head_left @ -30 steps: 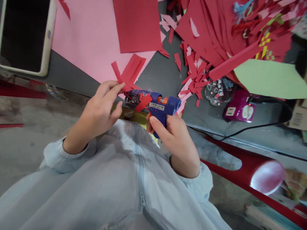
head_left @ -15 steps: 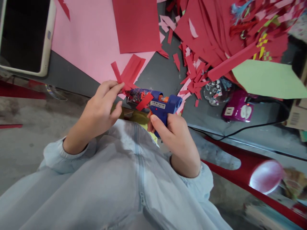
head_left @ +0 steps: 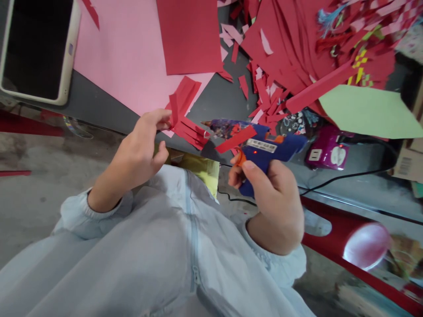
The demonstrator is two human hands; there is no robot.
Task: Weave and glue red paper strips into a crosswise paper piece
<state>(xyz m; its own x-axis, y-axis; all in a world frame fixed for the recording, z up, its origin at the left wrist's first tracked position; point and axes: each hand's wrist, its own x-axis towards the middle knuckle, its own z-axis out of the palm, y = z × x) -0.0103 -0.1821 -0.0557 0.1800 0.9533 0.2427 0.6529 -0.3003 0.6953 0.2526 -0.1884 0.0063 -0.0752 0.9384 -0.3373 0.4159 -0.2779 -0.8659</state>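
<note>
My right hand (head_left: 276, 193) is wrapped around the handle of a blue hot glue gun (head_left: 280, 147), a finger at its orange trigger. The nozzle points left, and a loose red paper strip (head_left: 236, 140) lies across the gun's barrel. A small red light glows on its side. At the table's near edge, my left hand (head_left: 135, 149) holds a cluster of crossed red paper strips (head_left: 188, 130) with its fingertips, the thumb standing apart. A small glossy spot shows near the right end of those strips. The fingertips' undersides are hidden.
Pink paper (head_left: 122, 57) and a red sheet (head_left: 193, 35) lie behind. A phone (head_left: 36, 44) is at left. Red scraps (head_left: 271, 101), a green sheet (head_left: 366, 110) and a purple power adapter (head_left: 327, 149) with a black cord (head_left: 343, 177) sit at right. A red stool (head_left: 350, 233) stands below.
My right hand has drawn the glue gun to the right, away from the red strips. One strip by my left fingertips has swung rightward to stand more upright. My left hand stays nearly in place.
</note>
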